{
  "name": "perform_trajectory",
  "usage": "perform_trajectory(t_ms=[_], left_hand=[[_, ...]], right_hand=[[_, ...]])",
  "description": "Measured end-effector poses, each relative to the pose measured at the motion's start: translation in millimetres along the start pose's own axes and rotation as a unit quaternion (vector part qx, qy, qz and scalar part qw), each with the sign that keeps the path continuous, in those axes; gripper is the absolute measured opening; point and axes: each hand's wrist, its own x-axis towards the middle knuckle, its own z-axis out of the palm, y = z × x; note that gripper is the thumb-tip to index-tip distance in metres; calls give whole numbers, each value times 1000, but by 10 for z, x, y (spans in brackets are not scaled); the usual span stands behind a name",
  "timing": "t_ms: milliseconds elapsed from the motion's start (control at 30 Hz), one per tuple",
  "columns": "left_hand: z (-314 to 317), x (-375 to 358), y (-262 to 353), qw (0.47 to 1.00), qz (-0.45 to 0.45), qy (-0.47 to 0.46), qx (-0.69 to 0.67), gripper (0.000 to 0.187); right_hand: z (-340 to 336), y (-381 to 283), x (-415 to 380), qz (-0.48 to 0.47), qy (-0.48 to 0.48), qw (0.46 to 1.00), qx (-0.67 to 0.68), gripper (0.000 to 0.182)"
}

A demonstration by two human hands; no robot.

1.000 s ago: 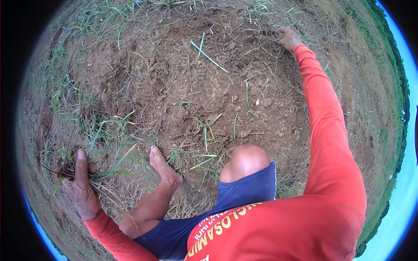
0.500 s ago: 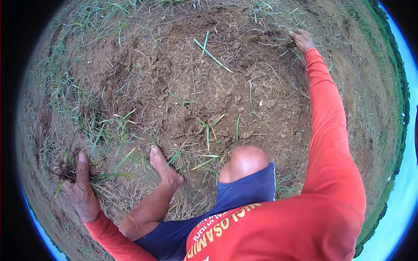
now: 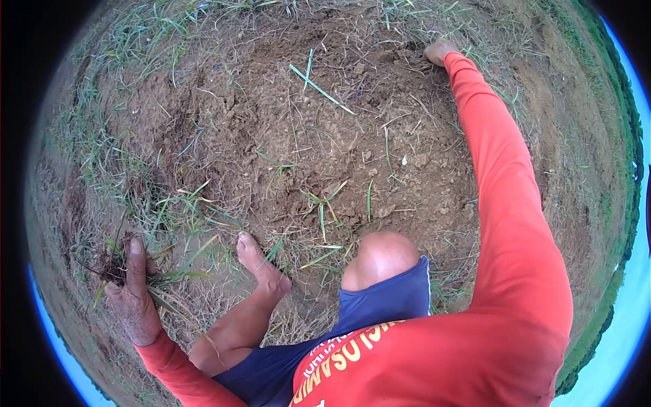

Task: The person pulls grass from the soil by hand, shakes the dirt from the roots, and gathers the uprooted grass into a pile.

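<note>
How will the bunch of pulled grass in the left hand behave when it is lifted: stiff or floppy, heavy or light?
The grass bunch will probably droop, since its long thin blades already bend past the left hand. It likely feels light, though the dark soil on the roots may add some weight. That soil looks loose and could crumble off.
</note>
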Motion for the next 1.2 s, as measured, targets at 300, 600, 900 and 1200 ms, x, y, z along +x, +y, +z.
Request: perform_trajectory(t_ms=[300, 600, 900, 1200], left_hand=[[-31, -4, -81, 998, -27, 1, -49, 27], [-119, 0, -185, 996, -90, -20, 6, 34], [-80, -27, -8, 998, -37, -49, -12, 33], [-9, -127, 214, 996, -29, -11, -84, 32]], right_hand=[[-44, 189, 53, -146, -30, 979, -141, 56], [-598, 466, -643, 64, -28, 910, 408, 18], [-1175, 543, -1565, -186, -102, 743, 635, 17], [-472, 510, -1240, -266, 76, 945, 172, 24]])
